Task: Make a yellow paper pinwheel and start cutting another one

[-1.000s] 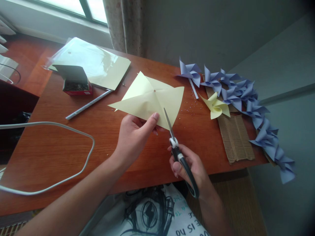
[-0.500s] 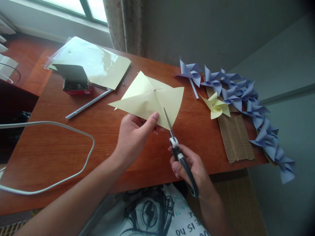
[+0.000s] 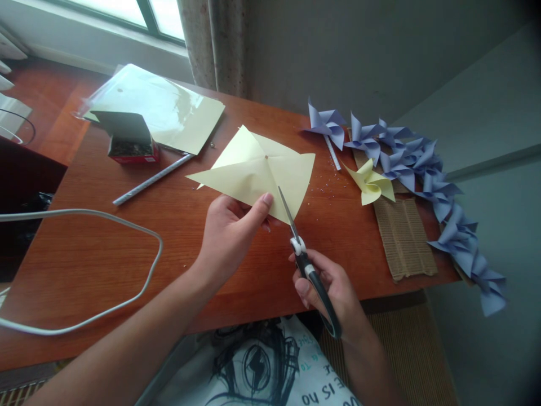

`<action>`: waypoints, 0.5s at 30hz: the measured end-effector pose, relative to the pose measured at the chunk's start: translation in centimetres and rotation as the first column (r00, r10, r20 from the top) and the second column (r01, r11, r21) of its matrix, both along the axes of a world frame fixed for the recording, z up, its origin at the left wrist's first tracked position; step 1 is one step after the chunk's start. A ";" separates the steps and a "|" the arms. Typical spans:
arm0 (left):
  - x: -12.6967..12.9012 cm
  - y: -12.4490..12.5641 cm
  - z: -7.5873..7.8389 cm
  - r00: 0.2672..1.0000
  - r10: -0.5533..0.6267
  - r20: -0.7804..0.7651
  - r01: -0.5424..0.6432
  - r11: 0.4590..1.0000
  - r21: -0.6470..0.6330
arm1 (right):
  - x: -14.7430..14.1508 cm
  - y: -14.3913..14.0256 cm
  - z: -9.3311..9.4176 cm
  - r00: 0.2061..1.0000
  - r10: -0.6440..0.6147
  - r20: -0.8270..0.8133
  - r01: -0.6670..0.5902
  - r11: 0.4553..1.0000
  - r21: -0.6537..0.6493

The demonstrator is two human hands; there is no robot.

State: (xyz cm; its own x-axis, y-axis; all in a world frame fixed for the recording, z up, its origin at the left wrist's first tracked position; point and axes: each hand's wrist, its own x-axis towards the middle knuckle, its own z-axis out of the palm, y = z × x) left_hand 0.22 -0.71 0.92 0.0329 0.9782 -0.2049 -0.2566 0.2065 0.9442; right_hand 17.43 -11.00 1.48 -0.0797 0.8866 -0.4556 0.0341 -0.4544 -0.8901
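Observation:
My left hand (image 3: 230, 231) pinches the near edge of a pale yellow paper square (image 3: 257, 169), held just above the wooden table (image 3: 177, 242). The sheet shows diagonal creases and a small hole at its centre. My right hand (image 3: 333, 290) grips black-handled scissors (image 3: 302, 251). Their blades lie closed in a cut that runs from the sheet's near corner toward its centre.
A finished yellow pinwheel (image 3: 372, 183) and a row of several blue pinwheels (image 3: 426, 175) lie at the right on corrugated cardboard (image 3: 403, 239). A red box of pins (image 3: 131, 148), a plastic-wrapped paper pack (image 3: 156, 107), a paper stick (image 3: 152, 179) and a white cable (image 3: 127, 225) lie left.
The scissor blades have edged slightly further up the cut toward the sheet's centre. The paper has shifted a little; both hands keep their grips.

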 end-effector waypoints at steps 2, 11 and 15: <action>0.0 0.0 -0.1 1.000 -0.002 0.005 0.002 1.000 0.006 | 0.1 0.0 0.0 1.000 -0.002 0.003 0.002 1.000 0.002; 0.0 -0.1 -0.1 1.000 0.006 0.001 -0.006 1.000 0.005 | 0.1 0.0 -0.1 0.999 -0.002 0.039 0.002 1.000 -0.005; 0.0 0.0 -0.1 1.000 0.006 0.004 -0.006 1.000 0.008 | 0.1 0.0 -0.1 0.999 -0.013 0.038 0.013 1.000 -0.005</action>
State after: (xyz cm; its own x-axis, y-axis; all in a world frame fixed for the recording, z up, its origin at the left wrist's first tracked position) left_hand 0.22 -0.75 0.81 0.0280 0.9799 -0.1974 -0.2619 0.1977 0.9446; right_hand 17.52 -10.97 1.34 -0.0509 0.8850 -0.4628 0.0616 -0.4597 -0.8859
